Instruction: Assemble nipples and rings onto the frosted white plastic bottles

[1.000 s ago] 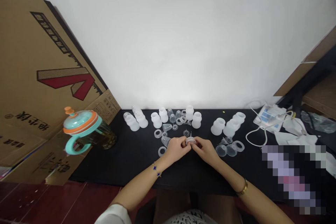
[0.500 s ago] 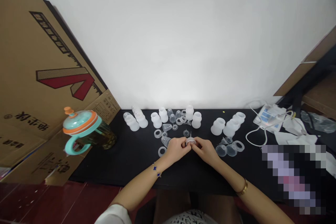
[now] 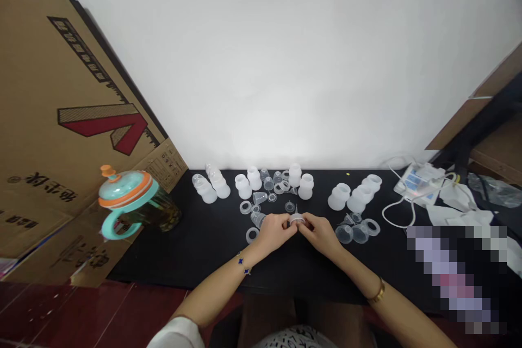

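In the head view, my left hand [image 3: 275, 232] and my right hand [image 3: 320, 232] meet over the middle of the black table. Between their fingertips they pinch a whitish baby-bottle collar ring with a nipple [image 3: 297, 218], its thin tip pointing up. Fingers hide the ring's lower part. Just beyond lies a loose nipple [image 3: 289, 206]. Left of my left hand are a clear cap [image 3: 258, 219] and a collar ring [image 3: 252, 235]. Right of my right hand lie clear caps [image 3: 345, 234] and another collar ring [image 3: 371, 227].
Open white bottles [image 3: 339, 197] stand at right, more bottles [image 3: 305, 187] behind my hands. Capped bottles [image 3: 205, 189] stand at left. A teal-lidded jug [image 3: 134, 201] sits by a cardboard box [image 3: 93, 130]. A white cable [image 3: 385, 217] and power strip [image 3: 416, 182] lie at right.
Both hands keep their pinch on the collar ring and nipple in nearly the same place. The view has shifted very slightly; nothing else visibly moves.
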The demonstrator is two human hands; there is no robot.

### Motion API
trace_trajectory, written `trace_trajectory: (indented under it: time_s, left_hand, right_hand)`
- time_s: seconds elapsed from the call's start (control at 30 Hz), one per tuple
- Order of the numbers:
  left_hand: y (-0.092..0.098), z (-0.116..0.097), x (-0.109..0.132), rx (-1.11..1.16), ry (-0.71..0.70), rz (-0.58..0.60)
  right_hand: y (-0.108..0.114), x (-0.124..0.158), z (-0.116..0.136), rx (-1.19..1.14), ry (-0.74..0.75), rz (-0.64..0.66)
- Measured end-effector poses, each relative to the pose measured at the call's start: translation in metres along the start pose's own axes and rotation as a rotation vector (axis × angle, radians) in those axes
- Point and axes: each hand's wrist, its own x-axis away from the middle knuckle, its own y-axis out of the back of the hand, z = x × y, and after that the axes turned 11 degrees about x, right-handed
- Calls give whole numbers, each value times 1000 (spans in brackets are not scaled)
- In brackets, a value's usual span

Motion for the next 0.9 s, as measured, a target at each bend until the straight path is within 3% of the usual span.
trace_trajectory:
  time_s: [0.9]
  left_hand:
    - [-2, 0, 1, -19, -40, -12]
  right_hand:
    - [-3, 0, -3, -3, -21, -35]
